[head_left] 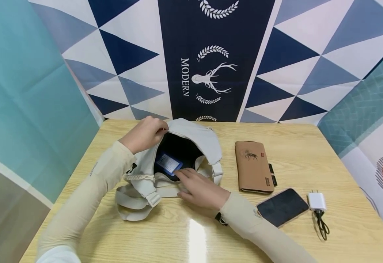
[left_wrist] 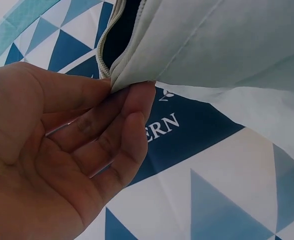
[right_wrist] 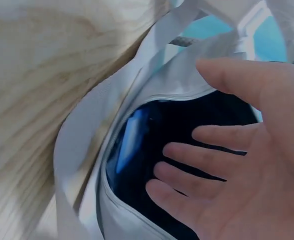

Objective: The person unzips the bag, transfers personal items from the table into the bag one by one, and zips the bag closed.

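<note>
A light grey fabric bag (head_left: 196,131) with straps lies on the table, its zipped mouth spread and its inside dark. At the far left corner of the mouth, my left hand (head_left: 147,134) pinches the zippered edge (left_wrist: 132,75) between thumb and fingers. My right hand (head_left: 199,189) is at the near side of the opening. Its fingers (right_wrist: 202,157) are extended and spread over the dark interior, holding nothing. Inside the bag sits a flat blue-edged item with a pale printed label (head_left: 169,163); in the right wrist view this blue item (right_wrist: 132,142) lies beyond the fingertips.
Right of the bag lies a brown wallet (head_left: 253,166) with a horse picture, with a small black object (head_left: 272,175) beside it. Nearer are a dark-screened phone (head_left: 283,207) and a white charger (head_left: 316,201) with a bundled black cable (head_left: 322,224). A patterned cloth backdrop (head_left: 135,54) stands behind the table.
</note>
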Action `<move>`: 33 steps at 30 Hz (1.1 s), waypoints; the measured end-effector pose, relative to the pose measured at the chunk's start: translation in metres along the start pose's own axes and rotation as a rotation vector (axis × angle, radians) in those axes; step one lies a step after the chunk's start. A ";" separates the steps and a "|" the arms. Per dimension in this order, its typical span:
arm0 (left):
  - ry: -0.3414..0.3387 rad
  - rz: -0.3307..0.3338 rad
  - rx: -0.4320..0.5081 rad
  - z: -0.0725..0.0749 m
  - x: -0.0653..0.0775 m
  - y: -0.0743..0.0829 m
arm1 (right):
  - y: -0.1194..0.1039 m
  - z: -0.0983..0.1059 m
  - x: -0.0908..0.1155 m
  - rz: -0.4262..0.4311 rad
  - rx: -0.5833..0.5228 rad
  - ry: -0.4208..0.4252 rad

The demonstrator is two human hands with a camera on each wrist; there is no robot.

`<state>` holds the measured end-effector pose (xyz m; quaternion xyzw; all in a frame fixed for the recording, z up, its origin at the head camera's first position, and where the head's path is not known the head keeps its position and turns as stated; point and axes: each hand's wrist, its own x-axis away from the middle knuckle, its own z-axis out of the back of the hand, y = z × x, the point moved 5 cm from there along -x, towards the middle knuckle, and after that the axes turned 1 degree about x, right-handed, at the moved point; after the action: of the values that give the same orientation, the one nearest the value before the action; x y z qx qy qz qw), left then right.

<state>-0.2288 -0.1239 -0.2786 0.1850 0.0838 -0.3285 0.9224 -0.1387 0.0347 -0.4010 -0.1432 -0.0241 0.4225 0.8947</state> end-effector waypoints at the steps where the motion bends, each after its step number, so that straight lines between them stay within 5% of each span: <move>1: 0.005 -0.002 0.003 0.000 0.001 0.000 | -0.003 0.003 0.005 0.012 0.044 0.038; 7: 0.044 0.005 0.020 -0.003 0.007 -0.003 | -0.022 0.031 0.042 -0.017 0.340 0.227; 12: 0.081 0.000 0.027 -0.003 0.010 -0.006 | -0.018 0.056 0.076 -0.106 0.351 0.299; 18: 0.108 -0.014 0.023 -0.002 0.008 -0.006 | 0.016 0.072 0.105 -0.274 0.399 0.365; 22: 0.108 -0.013 0.022 -0.004 0.009 -0.007 | 0.048 0.069 0.121 -0.394 0.419 0.324; 28: 0.135 0.002 0.042 -0.006 0.012 -0.008 | 0.093 0.054 0.146 -0.642 0.366 0.139; 33: 0.152 0.042 0.088 -0.009 0.017 -0.012 | 0.111 0.041 0.150 -0.704 0.260 0.062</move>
<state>-0.2233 -0.1385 -0.2949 0.2515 0.1354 -0.2976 0.9110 -0.1322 0.2259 -0.4036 -0.0242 0.0091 0.0840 0.9961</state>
